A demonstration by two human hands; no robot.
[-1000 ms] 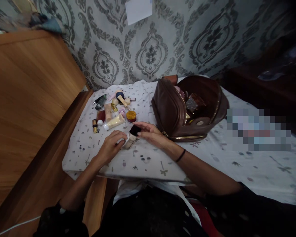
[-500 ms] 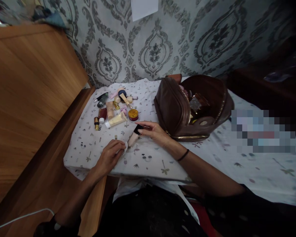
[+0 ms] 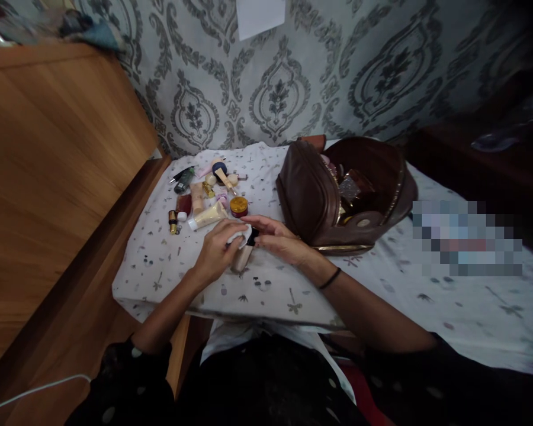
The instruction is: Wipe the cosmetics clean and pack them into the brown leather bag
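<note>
Bottle (image 3: 242,259) lies diagonal, black cap (image 3: 253,236) pointing far-right.

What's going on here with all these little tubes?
A person's left hand holds a white wad at the black cap of a small bottle, which the right hand grips by that cap. Tubes and a gold-lidded jar lie beyond on printed cloth. An open brown bag stands to the right, things inside.
</note>
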